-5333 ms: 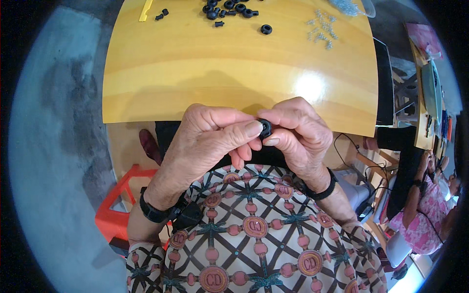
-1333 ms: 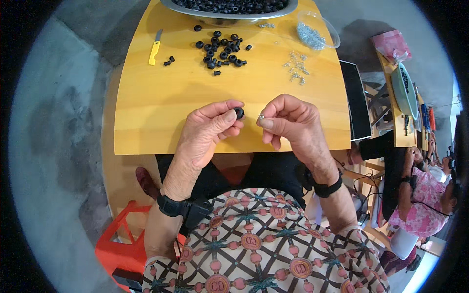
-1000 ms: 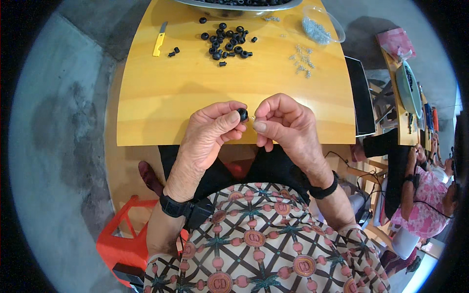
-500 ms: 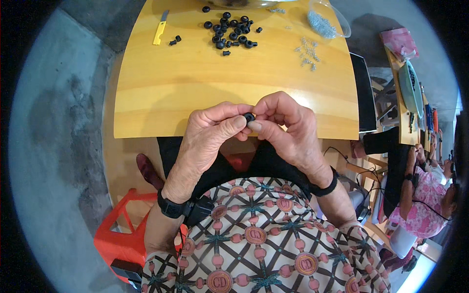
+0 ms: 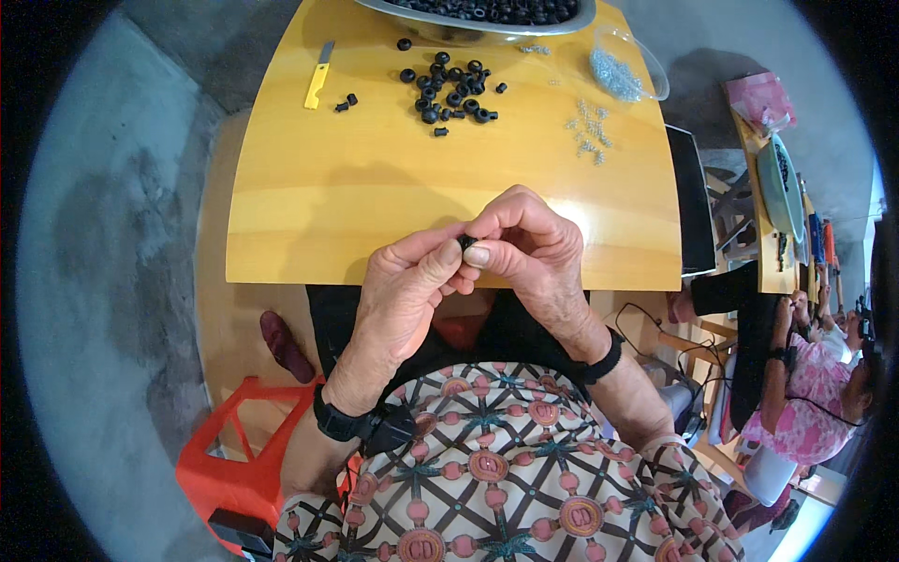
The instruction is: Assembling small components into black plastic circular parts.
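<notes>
A small black round part (image 5: 465, 242), like a knob or cap, is pinched between both hands above the table's near edge. My left hand (image 5: 403, 281) closes thumb and fingers on its left side. From the right, the thumb and fingertips of my right hand (image 5: 530, 253) press against the same part, and fingers cover most of it. Farther up the table lies a loose group of similar black parts (image 5: 454, 89), some round and some like short stems. Right of them, small silvery springs or screws (image 5: 590, 131) are scattered, too small to tell.
A yellow-handled knife (image 5: 318, 80) lies at the table's left, near two black pieces (image 5: 346, 102). At the far edge stands a metal basin (image 5: 468, 28) full of black parts. A clear tub (image 5: 618, 70) holds silvery pieces. A red stool (image 5: 229, 468) is at left; another person (image 5: 810, 393) sits at right.
The view has shifted, so more of the metal basin shows. Both hands still hold the black part, and their fingers now cover more of it.
</notes>
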A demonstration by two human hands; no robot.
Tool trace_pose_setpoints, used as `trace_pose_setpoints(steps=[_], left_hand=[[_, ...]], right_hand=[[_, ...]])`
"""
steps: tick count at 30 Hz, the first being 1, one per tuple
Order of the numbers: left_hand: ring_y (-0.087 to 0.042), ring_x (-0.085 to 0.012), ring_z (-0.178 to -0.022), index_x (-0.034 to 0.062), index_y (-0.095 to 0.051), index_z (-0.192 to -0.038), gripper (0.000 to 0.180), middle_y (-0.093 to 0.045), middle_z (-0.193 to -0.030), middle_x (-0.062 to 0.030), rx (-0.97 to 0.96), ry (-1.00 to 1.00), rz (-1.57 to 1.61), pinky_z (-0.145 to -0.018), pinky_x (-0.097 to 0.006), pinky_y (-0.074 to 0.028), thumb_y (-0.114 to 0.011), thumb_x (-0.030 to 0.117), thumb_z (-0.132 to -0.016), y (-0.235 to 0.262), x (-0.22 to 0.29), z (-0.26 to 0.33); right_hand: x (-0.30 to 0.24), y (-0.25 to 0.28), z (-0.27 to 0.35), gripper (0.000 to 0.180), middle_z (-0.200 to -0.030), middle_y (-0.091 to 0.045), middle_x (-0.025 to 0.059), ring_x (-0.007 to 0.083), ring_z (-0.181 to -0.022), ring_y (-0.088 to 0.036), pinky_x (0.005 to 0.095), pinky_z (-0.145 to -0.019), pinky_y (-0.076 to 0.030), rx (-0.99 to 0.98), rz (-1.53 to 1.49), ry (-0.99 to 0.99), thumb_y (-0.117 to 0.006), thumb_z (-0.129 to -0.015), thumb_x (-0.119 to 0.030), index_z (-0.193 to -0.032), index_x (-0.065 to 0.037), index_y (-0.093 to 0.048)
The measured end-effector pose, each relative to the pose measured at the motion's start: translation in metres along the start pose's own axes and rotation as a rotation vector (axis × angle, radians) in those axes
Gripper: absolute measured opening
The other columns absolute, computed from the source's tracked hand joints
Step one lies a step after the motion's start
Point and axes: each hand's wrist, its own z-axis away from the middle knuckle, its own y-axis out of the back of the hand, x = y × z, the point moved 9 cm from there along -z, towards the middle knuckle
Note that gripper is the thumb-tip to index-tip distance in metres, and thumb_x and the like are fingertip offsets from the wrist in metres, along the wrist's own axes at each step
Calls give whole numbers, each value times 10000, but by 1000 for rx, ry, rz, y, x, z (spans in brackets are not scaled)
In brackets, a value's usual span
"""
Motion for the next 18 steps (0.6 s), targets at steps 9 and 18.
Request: trace_pose_setpoints(steps=[9,18], left_hand=[[-563,-82,-786,-18,-571,-1158,377,-607,-928,-27,-9,61,47,-698,-195,-493,-639,204,-860,7,2,-1],[-617,-111,-788,-8,-593,-1137,319,-645,-922,-85,-28,-11,227,-736,-205,-526,-634,152,-864,22,18,-7]], right_hand=[[-9,-3,-12,125,-827,-596,18,53,-773,-563,211,-685,-477,-72,261,-26,-685,-808,-56,-899,-9,-615],[-25,16,-66,175,-735,-602,65,189,-612,-584,303,-571,-479,43,842,34,-662,-790,-85,-950,-19,-637]])
